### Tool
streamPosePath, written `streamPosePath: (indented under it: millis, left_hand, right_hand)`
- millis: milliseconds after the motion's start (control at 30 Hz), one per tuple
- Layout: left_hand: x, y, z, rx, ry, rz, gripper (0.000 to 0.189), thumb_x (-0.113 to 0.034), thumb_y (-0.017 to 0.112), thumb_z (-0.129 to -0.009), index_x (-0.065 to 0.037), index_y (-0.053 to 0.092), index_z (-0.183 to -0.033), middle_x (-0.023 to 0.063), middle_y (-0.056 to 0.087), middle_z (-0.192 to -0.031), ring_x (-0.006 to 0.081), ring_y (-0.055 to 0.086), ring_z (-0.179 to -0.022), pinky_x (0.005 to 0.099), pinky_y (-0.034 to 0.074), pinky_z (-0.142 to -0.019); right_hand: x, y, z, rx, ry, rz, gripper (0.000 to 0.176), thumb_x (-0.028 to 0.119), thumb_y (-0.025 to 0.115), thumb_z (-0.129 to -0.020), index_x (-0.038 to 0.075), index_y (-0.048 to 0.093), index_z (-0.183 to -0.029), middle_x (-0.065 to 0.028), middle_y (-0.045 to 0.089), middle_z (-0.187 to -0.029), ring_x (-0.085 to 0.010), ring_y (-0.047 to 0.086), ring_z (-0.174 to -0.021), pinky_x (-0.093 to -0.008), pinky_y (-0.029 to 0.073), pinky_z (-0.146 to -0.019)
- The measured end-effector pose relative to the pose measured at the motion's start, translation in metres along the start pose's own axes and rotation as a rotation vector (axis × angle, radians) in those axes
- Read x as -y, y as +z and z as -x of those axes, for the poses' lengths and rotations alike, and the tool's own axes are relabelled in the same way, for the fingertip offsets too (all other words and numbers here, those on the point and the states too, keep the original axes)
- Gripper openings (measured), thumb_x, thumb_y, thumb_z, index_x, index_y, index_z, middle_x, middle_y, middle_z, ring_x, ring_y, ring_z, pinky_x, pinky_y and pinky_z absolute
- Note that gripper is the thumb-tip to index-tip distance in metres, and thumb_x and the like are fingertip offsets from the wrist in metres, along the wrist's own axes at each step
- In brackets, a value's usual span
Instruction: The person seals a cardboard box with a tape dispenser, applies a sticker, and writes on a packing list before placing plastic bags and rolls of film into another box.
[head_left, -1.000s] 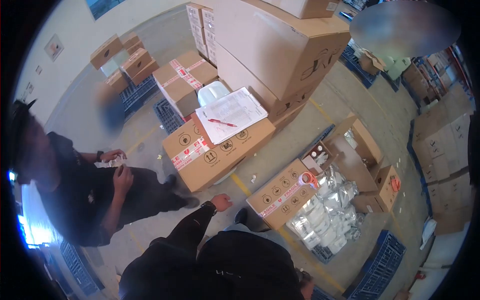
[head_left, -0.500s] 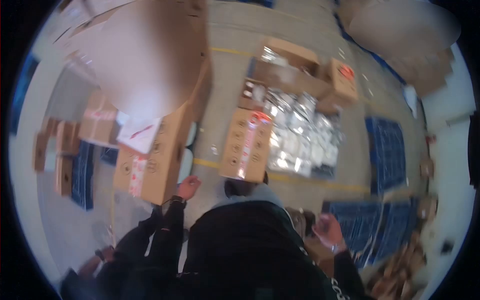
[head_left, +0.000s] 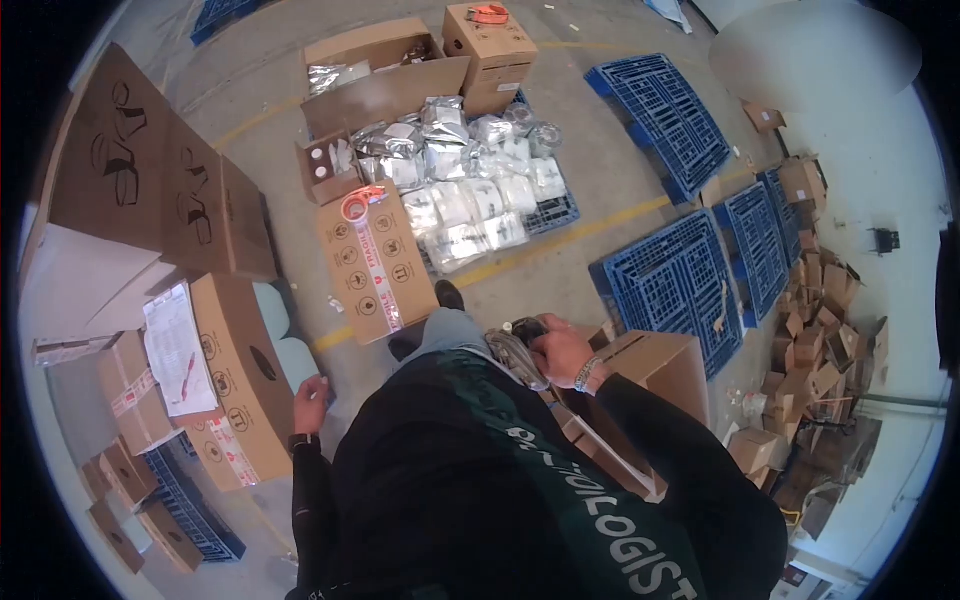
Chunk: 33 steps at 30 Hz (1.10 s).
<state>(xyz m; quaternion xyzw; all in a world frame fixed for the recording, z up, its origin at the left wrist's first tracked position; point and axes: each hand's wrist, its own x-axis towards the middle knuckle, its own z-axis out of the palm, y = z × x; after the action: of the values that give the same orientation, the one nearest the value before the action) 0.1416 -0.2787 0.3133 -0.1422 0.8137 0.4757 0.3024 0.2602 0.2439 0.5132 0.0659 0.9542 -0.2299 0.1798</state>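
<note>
My right hand (head_left: 562,354) is closed on a dark object at its fingertips, too small to make out, beside a greyish-brown bundle (head_left: 516,356) at my body. Under that arm is an open cardboard box (head_left: 655,385). My left hand (head_left: 311,404) hangs with loosely bent fingers near the tall carton (head_left: 236,380) on the left; nothing shows in it. On that carton lies a paper sheet (head_left: 180,350) with a red pen (head_left: 188,377). In front of my feet a taped carton (head_left: 375,262) carries an orange-red tape roll (head_left: 355,207).
Silvery and white packets (head_left: 455,205) cover a pallet ahead, with an open long box (head_left: 385,90) behind. Blue pallets (head_left: 672,285) stand on the right. Flattened and torn cardboard (head_left: 820,330) is heaped by the wall. Large brown cartons (head_left: 150,170) stand on the left.
The view has turned right. My right hand has moved inward to the bundle and closed. My left hand stays low beside the carton. The co-worker's arm at lower left is no longer visible.
</note>
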Motion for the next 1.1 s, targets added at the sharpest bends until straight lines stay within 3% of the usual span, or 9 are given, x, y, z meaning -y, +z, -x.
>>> streamPosePath:
  millis: [100,267,400,500,667,800,900,1000,1100]
  left_hand:
    - [-0.030,-0.007,0.013,-0.027,-0.059,0.001,0.052,-0.041,0.065,-0.097,-0.008,0.057,-0.136,0.0045,0.066,-0.121,0.0184,0.065,-0.100,0.0349,0.052,-0.079]
    - [-0.055,-0.015,0.009,-0.042,0.050,0.001,0.051,-0.040,0.065,-0.097,-0.008,0.057,-0.136,0.0047,0.064,-0.122,0.0177,0.064,-0.103,0.0334,0.051,-0.081]
    - [-0.157,-0.007,0.046,0.042,0.151,0.037,0.050,-0.038,0.064,-0.098,-0.005,0.056,-0.136,0.0076,0.064,-0.126,0.0182,0.063,-0.109,0.0337,0.053,-0.085]
    - [-0.247,0.008,0.086,0.289,0.182,0.261,0.051,-0.037,0.060,-0.101,-0.003,0.053,-0.138,0.0105,0.061,-0.134,0.0222,0.062,-0.117,0.0367,0.055,-0.090]
    - [-0.344,0.029,0.134,0.975,0.044,1.099,0.044,-0.030,0.050,-0.107,0.002,0.051,-0.138,0.0130,0.061,-0.132,0.0203,0.063,-0.116,0.0362,0.057,-0.088]
    - [-0.352,0.030,0.137,0.617,0.415,0.804,0.036,-0.025,0.056,-0.105,0.001,0.058,-0.131,0.0092,0.069,-0.117,0.0136,0.067,-0.100,0.0296,0.056,-0.084]
    - [-0.356,0.029,0.147,0.246,0.577,0.590,0.024,-0.018,0.064,-0.101,0.001,0.068,-0.115,0.0054,0.074,-0.097,0.0090,0.067,-0.087,0.0261,0.055,-0.078]
    - [-0.357,0.025,0.160,0.155,0.671,0.548,0.024,-0.017,0.064,-0.100,0.002,0.068,-0.114,0.0064,0.074,-0.099,0.0089,0.068,-0.087,0.0265,0.055,-0.077]
    - [-0.351,0.029,0.166,0.145,0.728,0.518,0.024,-0.015,0.065,-0.099,0.003,0.067,-0.115,0.0078,0.074,-0.098,0.0091,0.068,-0.086,0.0270,0.056,-0.076]
  right_hand:
    - [0.007,-0.015,-0.001,0.034,0.107,-0.107,0.019,0.022,0.069,-0.079,0.005,0.076,-0.085,-0.0230,0.064,-0.118,-0.0367,0.058,-0.115,-0.0443,0.048,-0.097]
    - [0.004,-0.039,0.001,-0.015,-0.045,-0.102,0.015,0.020,0.072,-0.080,0.005,0.072,-0.082,-0.0168,0.066,-0.105,-0.0351,0.061,-0.106,-0.0425,0.050,-0.092]
    - [0.044,-0.127,-0.002,0.024,0.050,-0.137,0.014,0.017,0.070,-0.080,0.006,0.068,-0.088,-0.0136,0.068,-0.102,-0.0349,0.062,-0.106,-0.0415,0.050,-0.092]
    - [0.106,-0.157,-0.008,-0.275,-0.220,-0.232,0.012,0.011,0.070,-0.078,0.007,0.068,-0.089,-0.0100,0.070,-0.109,-0.0352,0.065,-0.107,-0.0425,0.051,-0.096]
    - [0.174,-0.135,-0.021,-0.479,-0.981,0.105,0.014,0.012,0.071,-0.078,0.013,0.067,-0.091,-0.0039,0.069,-0.112,-0.0302,0.061,-0.121,-0.0547,0.044,-0.106]
    - [0.181,-0.118,-0.030,-0.442,-1.074,0.118,0.018,0.017,0.074,-0.079,0.015,0.069,-0.096,-0.0036,0.068,-0.117,-0.0306,0.057,-0.128,-0.0595,0.040,-0.108]
    - [0.196,-0.132,-0.028,-0.516,-0.918,-0.076,0.024,0.016,0.078,-0.078,0.012,0.071,-0.100,-0.0061,0.067,-0.113,-0.0318,0.060,-0.120,-0.0535,0.044,-0.103]
    - [0.197,-0.134,-0.038,-0.644,-0.694,-0.376,0.028,0.014,0.083,-0.077,0.007,0.071,-0.102,-0.0088,0.068,-0.107,-0.0320,0.063,-0.108,-0.0461,0.048,-0.094]
    - [0.208,-0.138,-0.048,-0.670,-0.733,-0.394,0.027,0.009,0.082,-0.076,0.003,0.071,-0.100,-0.0113,0.068,-0.099,-0.0312,0.064,-0.096,-0.0403,0.049,-0.086]
